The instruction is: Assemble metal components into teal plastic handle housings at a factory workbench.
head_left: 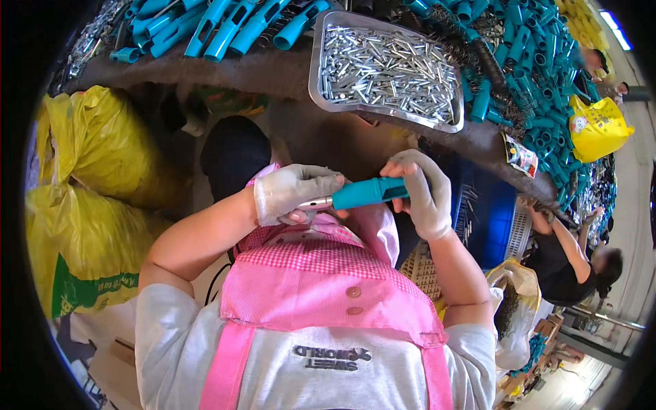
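Above my lap, in front of the pink apron, both gloved hands hold one long piece level between them. My left hand (290,193) is closed round a silver metal part (316,203), much of it hidden by the fingers. That metal part meets the left end of a teal plastic tube (362,194) with a slot cut toward its right end. My right hand (425,195) grips the slotted end between thumb and fingers. Both gloves are pale, with bare fingertips showing.
A metal tray (318,68) of small silver pins stands on the dark bench edge (273,82). Teal tubes (229,31) are heaped either side. Yellow sacks (102,150) fill the left, a blue bin (488,212) the right. Another person (567,266) works at far right.
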The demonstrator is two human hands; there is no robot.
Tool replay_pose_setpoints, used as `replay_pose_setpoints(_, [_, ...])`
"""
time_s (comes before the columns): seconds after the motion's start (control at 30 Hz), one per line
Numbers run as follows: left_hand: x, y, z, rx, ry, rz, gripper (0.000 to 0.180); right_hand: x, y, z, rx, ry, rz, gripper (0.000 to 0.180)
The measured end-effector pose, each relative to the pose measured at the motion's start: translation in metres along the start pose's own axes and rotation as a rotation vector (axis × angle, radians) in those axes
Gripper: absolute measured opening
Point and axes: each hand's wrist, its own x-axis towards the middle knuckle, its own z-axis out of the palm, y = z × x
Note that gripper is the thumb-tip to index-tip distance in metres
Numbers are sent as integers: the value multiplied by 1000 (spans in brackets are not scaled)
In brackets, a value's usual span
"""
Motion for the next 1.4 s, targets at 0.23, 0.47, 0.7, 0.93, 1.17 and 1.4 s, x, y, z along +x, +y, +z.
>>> replay_pose_setpoints(0.23, [6,-3,-5,32,60,15,39,4,2,-1,149,66,351,25])
replay_pose_setpoints(0.47, [9,-9,-12,58,62,-145,43,-10,10,26,8,28,169,21])
replay_pose_setpoints(0.7, [-1,-4,9,21,65,-32,47,-5,18,40,111,101,263,23])
replay_pose_setpoints(0.93, [7,-15,9,-185,-34,-41,38,-5,31,38,98,67,254,27])
replay_pose_setpoints(1.17, [1,0,18,-94,12,97,39,32,4,-8,-504,1,-342,20])
replay_pose_setpoints(1.4, [10,-1,8,-152,67,241,41,95,5,-90,-1059,409,-463,8])
